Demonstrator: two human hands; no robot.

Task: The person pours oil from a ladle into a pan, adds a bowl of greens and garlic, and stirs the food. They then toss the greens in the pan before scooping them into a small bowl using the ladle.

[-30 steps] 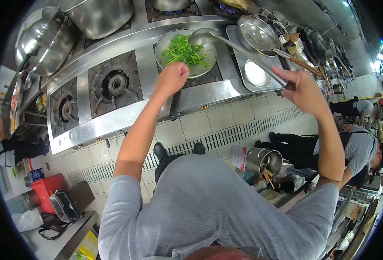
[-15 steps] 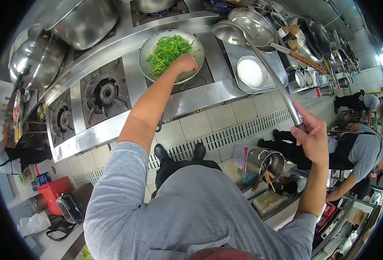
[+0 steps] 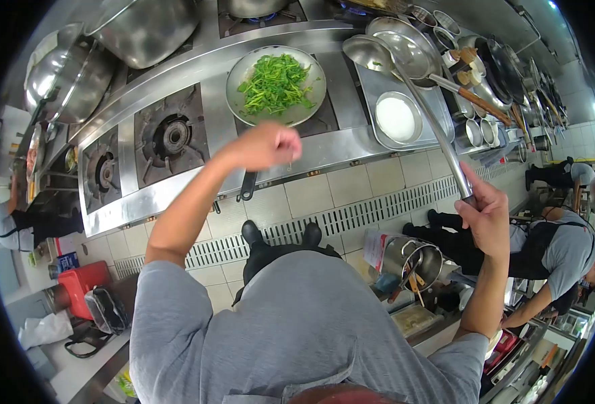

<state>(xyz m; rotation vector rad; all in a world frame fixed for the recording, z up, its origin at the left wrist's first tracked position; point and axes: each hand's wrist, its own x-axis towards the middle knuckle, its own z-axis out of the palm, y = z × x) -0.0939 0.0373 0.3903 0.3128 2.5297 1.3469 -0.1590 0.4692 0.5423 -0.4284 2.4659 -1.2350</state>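
Note:
My right hand [image 3: 486,214] is wrapped round the handle end of a long steel ladle [image 3: 439,131]. The ladle's bowl [image 3: 368,54] rests near a strainer, over the metal tray. My left hand [image 3: 267,147], a little blurred, hovers by the stove's front edge, above the near side of a frying pan [image 3: 233,94]. Its fingers are curled in, with nothing visible in them. Chopped leafy greens [image 3: 275,84] lie heaped in the pan, whose dark handle [image 3: 248,186] points toward me, below the left hand.
A metal tray [image 3: 439,101] right of the pan carries a bowl of white contents [image 3: 397,117]. A strainer [image 3: 412,57] lies behind it. Left are a burner [image 3: 175,136] and a big pot [image 3: 146,30]. One co-worker [image 3: 560,246] bends over at right; others stand farther off.
My left hand has drawn back from the greens toward me, leaving the pan and uncovering the greens. My right hand still holds the ladle in nearly the same place.

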